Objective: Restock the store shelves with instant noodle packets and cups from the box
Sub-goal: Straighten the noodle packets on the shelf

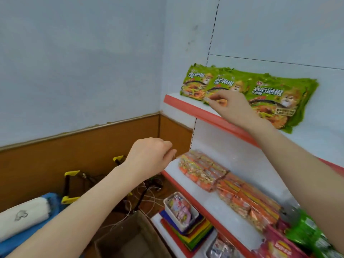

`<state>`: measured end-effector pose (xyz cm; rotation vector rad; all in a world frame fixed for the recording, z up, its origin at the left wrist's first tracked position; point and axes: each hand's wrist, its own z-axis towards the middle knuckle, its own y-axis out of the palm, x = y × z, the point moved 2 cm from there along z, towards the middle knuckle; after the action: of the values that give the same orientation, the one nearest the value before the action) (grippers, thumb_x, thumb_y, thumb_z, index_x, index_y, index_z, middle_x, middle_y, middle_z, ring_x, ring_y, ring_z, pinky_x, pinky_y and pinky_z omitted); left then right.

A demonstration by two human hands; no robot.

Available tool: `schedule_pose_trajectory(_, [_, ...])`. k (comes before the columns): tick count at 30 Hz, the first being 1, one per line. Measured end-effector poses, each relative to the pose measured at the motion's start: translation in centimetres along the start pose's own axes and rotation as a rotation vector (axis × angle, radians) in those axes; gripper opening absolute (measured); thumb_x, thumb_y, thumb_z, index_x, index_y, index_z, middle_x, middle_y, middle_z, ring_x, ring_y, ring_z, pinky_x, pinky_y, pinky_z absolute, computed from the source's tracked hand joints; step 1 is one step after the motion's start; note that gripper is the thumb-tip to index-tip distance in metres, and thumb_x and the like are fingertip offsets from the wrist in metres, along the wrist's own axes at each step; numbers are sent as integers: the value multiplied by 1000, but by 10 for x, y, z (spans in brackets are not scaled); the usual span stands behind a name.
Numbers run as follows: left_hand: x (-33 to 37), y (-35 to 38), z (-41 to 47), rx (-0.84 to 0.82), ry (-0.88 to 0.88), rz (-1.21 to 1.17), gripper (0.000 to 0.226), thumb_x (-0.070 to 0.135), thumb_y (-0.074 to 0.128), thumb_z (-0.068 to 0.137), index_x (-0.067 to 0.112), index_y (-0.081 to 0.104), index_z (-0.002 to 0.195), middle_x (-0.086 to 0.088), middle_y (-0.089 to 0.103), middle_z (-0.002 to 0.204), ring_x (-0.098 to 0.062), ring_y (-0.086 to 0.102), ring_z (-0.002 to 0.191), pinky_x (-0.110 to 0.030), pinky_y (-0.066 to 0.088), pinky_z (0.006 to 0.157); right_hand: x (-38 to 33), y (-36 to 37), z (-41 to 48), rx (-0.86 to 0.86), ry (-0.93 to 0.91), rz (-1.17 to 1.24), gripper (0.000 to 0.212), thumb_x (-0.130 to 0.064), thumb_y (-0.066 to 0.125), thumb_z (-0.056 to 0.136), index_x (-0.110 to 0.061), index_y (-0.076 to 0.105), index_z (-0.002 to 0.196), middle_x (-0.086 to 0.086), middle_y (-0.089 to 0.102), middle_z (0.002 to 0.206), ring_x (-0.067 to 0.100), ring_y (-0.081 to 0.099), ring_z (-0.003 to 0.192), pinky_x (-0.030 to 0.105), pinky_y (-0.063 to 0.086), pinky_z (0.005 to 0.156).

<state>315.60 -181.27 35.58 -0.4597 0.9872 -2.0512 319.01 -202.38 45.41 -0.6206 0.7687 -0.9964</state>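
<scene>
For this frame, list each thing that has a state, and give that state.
Right hand: fingers pinched on the middle green noodle packet.
Left hand: loosely curled, holding nothing.
Green noodle packets: leaning against the top shelf back panel.
Orange noodle packets: stacked in rows on the middle shelf.
Cardboard box: open.

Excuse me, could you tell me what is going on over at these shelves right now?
A person is stocking store shelves. Their right hand pinches the lower edge of a green noodle packet standing in a row on the top shelf. The left hand hangs loosely curled and empty. Orange packets fill the shelf below.
</scene>
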Motion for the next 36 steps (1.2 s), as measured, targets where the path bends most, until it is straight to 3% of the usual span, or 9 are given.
schedule_pose_trajectory(4, [-26, 13, 4, -16, -10, -36, 54, 45, 23, 87, 17, 69, 79, 3, 65, 65, -15, 61, 58, -18, 34, 43, -6, 23, 17, 1, 16, 2, 24, -16, 55, 89, -6, 65, 108, 7, 66, 113, 18, 56, 110, 15, 32, 84])
schedule_pose_trajectory(8, [-43, 33, 31, -28, -16, -36, 60, 47, 15, 85, 18, 67, 79, 4, 63, 65, -14, 60, 58, -29, 50, 47, 3, 35, 41, -20, 17, -27, 23, -16, 54, 90, -8, 65, 108, 5, 65, 115, 19, 55, 113, 19, 33, 87])
schedule_pose_trajectory(13, [-64, 59, 91, -25, -8, -35, 61, 48, 16, 83, 15, 68, 82, 1, 68, 71, -20, 64, 64, -34, 53, 52, 25, 31, 89, 30, 21, -80, 26, -17, 54, 91, -7, 62, 113, 7, 63, 120, 21, 55, 114, 20, 33, 89])
schedule_pose_trajectory(18, [-90, 75, 147, 30, 8, -40, 62, 49, 15, 81, 16, 68, 84, 0, 68, 71, -22, 64, 66, -31, 48, 50, 40, 32, 139, 46, 53, -139, 30, -20, 52, 92, -9, 60, 118, 6, 60, 125, 20, 53, 117, 22, 33, 92])
schedule_pose_trajectory(23, [-125, 98, 190, 25, 3, -73, 68, 54, 12, 80, 15, 65, 98, -3, 70, 91, -24, 65, 83, -39, 53, 65, 47, 47, 172, 39, 87, -160, 30, -18, 54, 91, -9, 59, 119, 6, 60, 125, 18, 51, 120, 20, 31, 95])
schedule_pose_trajectory(28, [-158, 114, 226, -47, -4, -219, 40, 42, 44, 93, 16, 54, 122, -8, 64, 113, -26, 58, 105, -37, 49, 84, 59, 69, 184, 27, 169, -282, 34, -21, 57, 89, -8, 57, 121, 7, 59, 127, 21, 50, 122, 27, 32, 99])
schedule_pose_trajectory(36, [-199, 144, 293, -220, -25, -542, 68, 42, 62, 84, 3, 37, 133, -15, 48, 135, -29, 46, 122, -37, 39, 94, 52, 108, 185, -87, 333, -501, 53, -28, 63, 85, -13, 45, 133, 9, 41, 143, 24, 37, 132, 32, 29, 105])
